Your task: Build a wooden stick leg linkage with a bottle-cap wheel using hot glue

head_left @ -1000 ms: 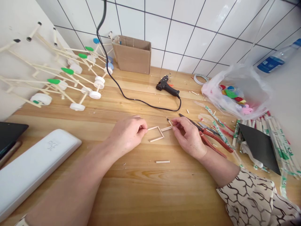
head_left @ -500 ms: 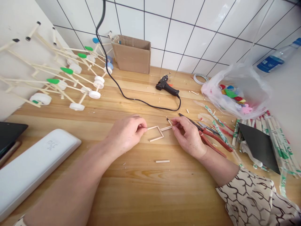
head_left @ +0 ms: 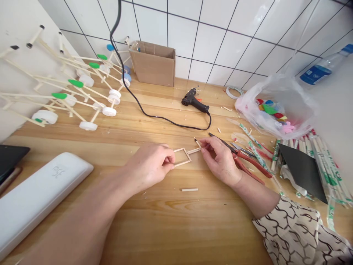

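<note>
A small frame of thin wooden sticks [head_left: 188,155] lies between my two hands, with a three-sided part on the left and a stem to the right. My left hand [head_left: 154,161] is closed at the free ends of its two arms, the fingertips over them. With thumb and forefinger, my right hand [head_left: 219,158] pinches the stem's right end, where a short dark-tipped stick [head_left: 197,142] also shows. Nearer to me, a loose short stick [head_left: 189,190] lies on the wooden table [head_left: 176,228].
A black glue gun [head_left: 195,101] with its cord lies behind my hands. Red-handled pliers [head_left: 248,163] lie beside my right hand. Stick models with white wheels [head_left: 88,126] stand left, near a white case [head_left: 46,202]. A plastic bag [head_left: 300,106] and wrapped sticks [head_left: 325,162] are right.
My left hand has shifted from the far arm of the stick frame toward me, so its fingers now reach the near arm too. My right hand keeps its pinch on the stem.
</note>
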`<control>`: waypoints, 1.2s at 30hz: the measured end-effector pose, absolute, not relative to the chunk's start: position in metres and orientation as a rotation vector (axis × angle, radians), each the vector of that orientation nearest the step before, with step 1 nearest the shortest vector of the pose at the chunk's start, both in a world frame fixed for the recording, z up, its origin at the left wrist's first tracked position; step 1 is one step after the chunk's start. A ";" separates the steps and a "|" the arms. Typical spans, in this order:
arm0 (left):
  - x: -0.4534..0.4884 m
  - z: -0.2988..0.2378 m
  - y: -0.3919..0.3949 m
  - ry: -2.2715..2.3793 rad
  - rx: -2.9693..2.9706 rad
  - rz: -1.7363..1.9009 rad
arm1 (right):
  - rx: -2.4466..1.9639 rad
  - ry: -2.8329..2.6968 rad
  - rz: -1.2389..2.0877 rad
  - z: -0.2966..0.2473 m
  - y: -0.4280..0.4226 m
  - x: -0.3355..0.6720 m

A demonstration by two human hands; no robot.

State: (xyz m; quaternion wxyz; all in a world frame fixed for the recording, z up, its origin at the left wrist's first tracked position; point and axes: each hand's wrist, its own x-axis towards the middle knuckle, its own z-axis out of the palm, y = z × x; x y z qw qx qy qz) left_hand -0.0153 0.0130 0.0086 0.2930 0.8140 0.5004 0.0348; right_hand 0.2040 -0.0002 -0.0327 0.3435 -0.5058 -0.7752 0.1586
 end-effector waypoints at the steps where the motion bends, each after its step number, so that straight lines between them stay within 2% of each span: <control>1: -0.015 0.008 0.013 1.327 2.167 0.086 | -1.313 -2.016 0.408 -0.032 0.000 0.204; 36: -0.011 0.007 0.011 1.335 2.172 0.058 | -1.310 -2.026 0.409 -0.032 -0.001 0.204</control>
